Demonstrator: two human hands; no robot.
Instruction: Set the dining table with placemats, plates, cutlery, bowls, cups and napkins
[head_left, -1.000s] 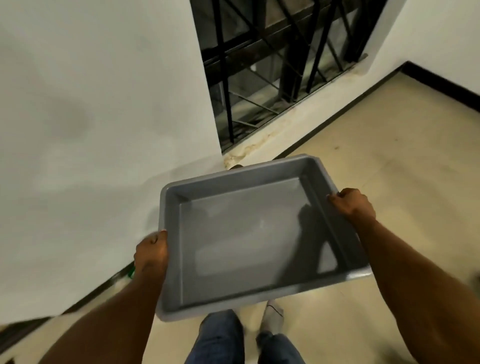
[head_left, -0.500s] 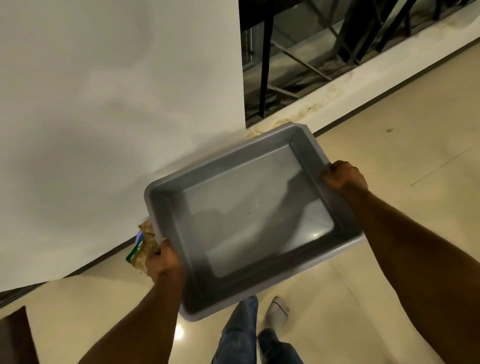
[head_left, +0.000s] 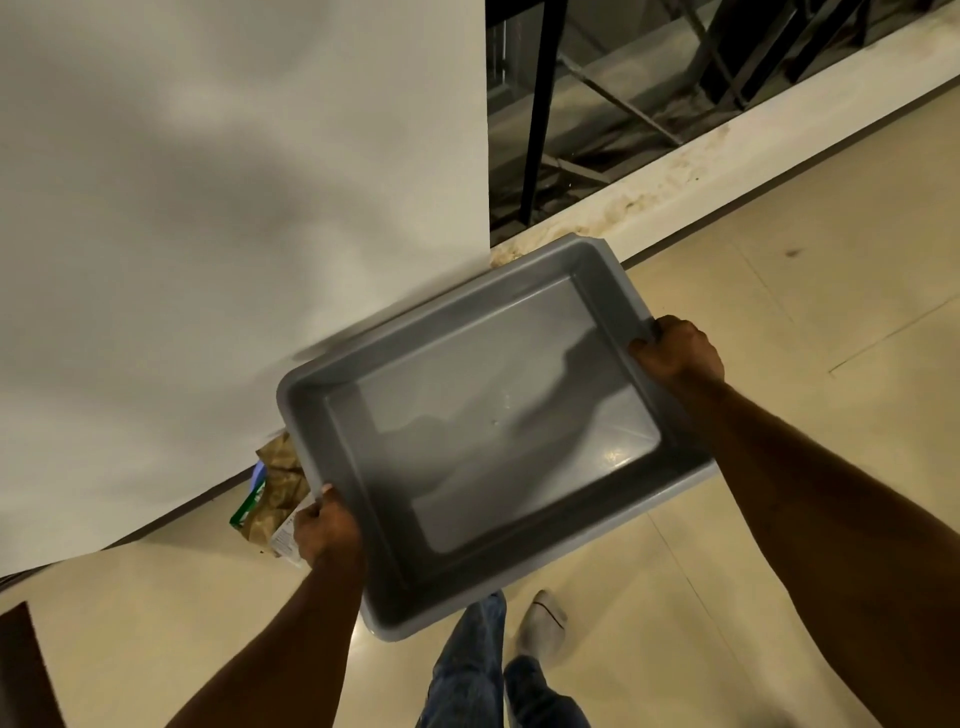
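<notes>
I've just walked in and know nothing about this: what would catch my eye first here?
A big grey tray fills the middle of the view, with nothing in it, held above the cream floor. The left hand grips its near left rim, along with a brown and green packet; the right hand grips the right rim. Below it show jeans and a pale shoe.

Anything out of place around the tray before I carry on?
Only a crumpled brown and green packet on the floor against the wall, beside the left hand. It looks like litter. The grey tray, gripped by both hands (right hand), holds nothing.
</notes>
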